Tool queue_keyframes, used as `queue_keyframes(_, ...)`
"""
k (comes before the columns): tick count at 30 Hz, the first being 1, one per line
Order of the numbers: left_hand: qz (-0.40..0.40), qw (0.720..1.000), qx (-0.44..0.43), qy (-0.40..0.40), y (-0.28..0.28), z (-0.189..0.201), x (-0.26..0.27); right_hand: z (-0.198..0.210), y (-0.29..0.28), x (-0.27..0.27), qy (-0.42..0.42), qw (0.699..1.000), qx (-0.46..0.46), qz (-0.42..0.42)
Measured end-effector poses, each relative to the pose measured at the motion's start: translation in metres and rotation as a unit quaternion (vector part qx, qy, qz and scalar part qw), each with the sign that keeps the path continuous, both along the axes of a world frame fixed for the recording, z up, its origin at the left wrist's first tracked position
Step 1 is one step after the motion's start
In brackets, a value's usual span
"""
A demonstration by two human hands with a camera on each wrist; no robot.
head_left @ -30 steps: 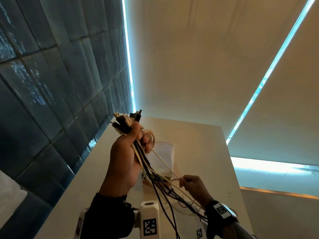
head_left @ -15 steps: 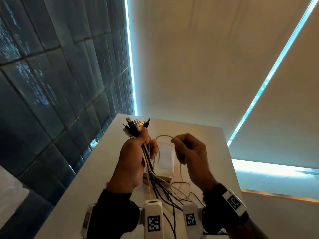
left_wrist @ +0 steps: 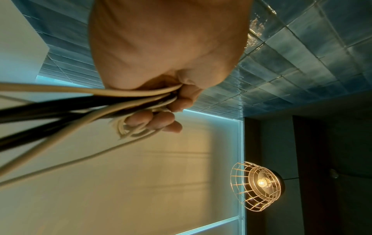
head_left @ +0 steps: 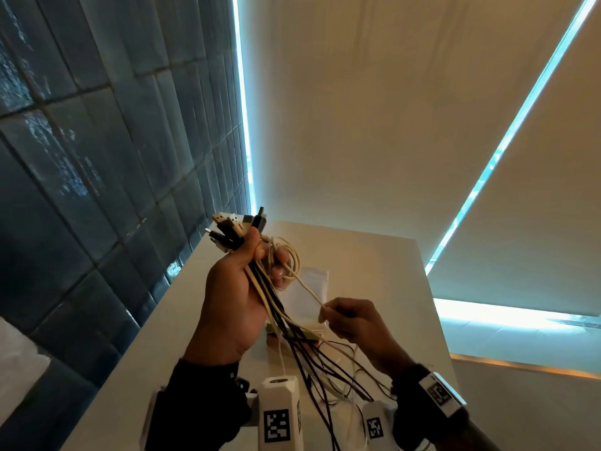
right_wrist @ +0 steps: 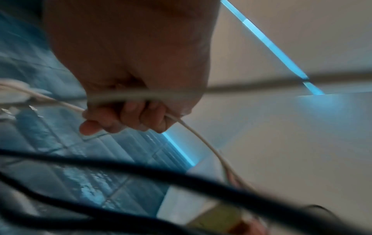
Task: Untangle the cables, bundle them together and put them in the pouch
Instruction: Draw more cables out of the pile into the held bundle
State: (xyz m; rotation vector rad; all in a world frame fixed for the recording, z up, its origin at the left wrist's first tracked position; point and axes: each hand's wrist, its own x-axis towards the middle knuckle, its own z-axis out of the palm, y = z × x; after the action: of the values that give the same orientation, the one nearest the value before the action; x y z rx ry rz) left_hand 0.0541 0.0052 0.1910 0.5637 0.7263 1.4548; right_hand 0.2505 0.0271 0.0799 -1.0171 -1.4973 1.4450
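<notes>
Nearest the head camera, two white wrist cameras (head_left: 279, 415) with black square markers are seen at the bottom edge, with loose black and white cable ends hanging between them. Just beyond, the right hand (head_left: 353, 323) is held low over the table (head_left: 374, 255); its fingers are curled round a single white cable (head_left: 307, 289), which is pinched between thumb and fingers. That cable is drawn upward and leftward to the left hand (head_left: 235, 288). The left hand is raised higher and is clenched round the bundle of cables (head_left: 260, 284), black and white strands together, with a small coil of white cable looped at its fingertips (left_wrist: 159, 120). The plugs (head_left: 235, 227) are gathered above the fist, fanned out side by side. Behind the hands, the pouch (head_left: 309, 294), pale and flat, is seen lying on the table, partly hidden by the cables. Farther off, a dark tiled wall (head_left: 97, 157) is seen on the left.
</notes>
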Motion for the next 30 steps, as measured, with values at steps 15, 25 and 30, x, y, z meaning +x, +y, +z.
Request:
queue_keyframes(15,0.03,0.999,0.009,0.018,-0.003,0.005,-0.002,-0.099,0.008,0.028,-0.179,0.975,-0.114,-0.073)
queue_keyframes(25,0.014,0.995,-0.032,0.089,0.0,-0.003,-0.002,-0.06,0.028,0.017,-0.168,0.951,-0.049,-0.255)
queue_keyframes(30,0.001,0.992,-0.043,0.122,0.003,-0.008,0.006,0.033,0.014,-0.017,0.049,0.975,0.079,-0.204)
